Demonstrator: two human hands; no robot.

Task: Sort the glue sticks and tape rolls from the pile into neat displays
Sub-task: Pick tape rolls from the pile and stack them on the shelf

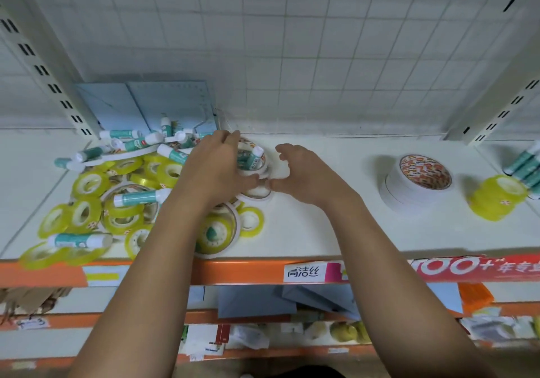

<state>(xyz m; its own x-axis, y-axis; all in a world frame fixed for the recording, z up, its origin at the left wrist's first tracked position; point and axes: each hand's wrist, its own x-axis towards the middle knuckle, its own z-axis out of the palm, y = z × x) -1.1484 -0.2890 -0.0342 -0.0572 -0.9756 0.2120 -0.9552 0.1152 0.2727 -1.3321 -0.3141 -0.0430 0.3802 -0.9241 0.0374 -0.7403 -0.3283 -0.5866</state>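
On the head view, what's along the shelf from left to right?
Mixed pile, left hand gripping a white tape roll, right hand, white tape stack, yellow tape stack, glue sticks.

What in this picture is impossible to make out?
Head view: the left hand covers the white tape rolls, hiding its grip.
Head view: sorted glue sticks, cut off by the right edge.
Head view: lower shelf goods, blurred.
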